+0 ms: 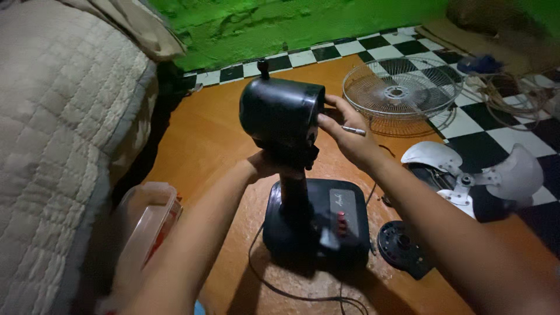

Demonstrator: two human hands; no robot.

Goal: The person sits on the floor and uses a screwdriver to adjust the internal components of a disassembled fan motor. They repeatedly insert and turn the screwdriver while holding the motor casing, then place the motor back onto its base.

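Fan motor housing (281, 114), black and rounded, stands on its stalk above the black fan base (318, 224) on the orange floor, steadied between my two hands.

With the head heavy on a thin stalk, I judge the whole stand could tip toward the quilted mattress (52, 146) if I push too hard from the right, and the slim metal tool (353, 130) pinched in my right hand (345, 135) could slip off the housing's edge. My left hand (265, 166) is clenched around the neck just under the housing, forearm reaching in from low left. My right arm comes across from the lower right, fingers spread against the housing's front rim while gripping the tool. Loose white blades (484, 175) and the wire guard (402, 93) lie well apart.
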